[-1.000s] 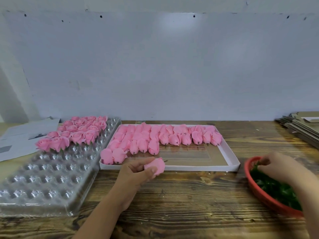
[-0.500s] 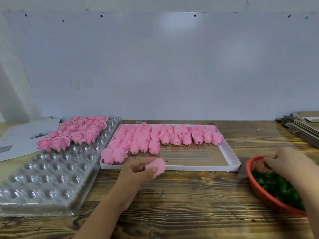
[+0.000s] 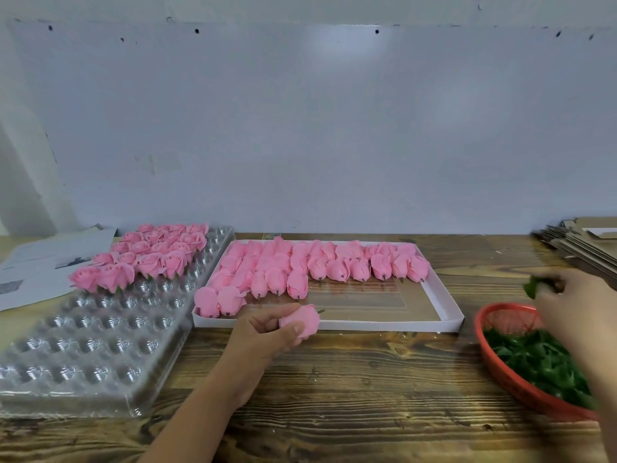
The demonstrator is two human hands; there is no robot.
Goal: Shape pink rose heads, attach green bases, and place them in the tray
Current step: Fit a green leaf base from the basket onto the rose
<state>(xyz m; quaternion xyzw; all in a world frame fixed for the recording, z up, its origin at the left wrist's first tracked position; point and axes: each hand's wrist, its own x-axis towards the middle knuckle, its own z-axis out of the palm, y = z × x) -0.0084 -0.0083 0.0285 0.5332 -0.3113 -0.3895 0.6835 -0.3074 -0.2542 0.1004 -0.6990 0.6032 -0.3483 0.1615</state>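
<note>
- Your bench is a dark-grained wooden table (image 3: 367, 379).
- Printed paper sheets (image 3: 43, 262) at your far left.
- Flat cardboard stack (image 3: 581, 242) far right.
- Pale wall panel (image 3: 300, 128) faces you.

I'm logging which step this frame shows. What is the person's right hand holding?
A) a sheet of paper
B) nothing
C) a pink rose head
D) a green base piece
D: the right hand pinches a green base piece above the far rim of the red basket, while the pink rose head is in the left hand.
</note>
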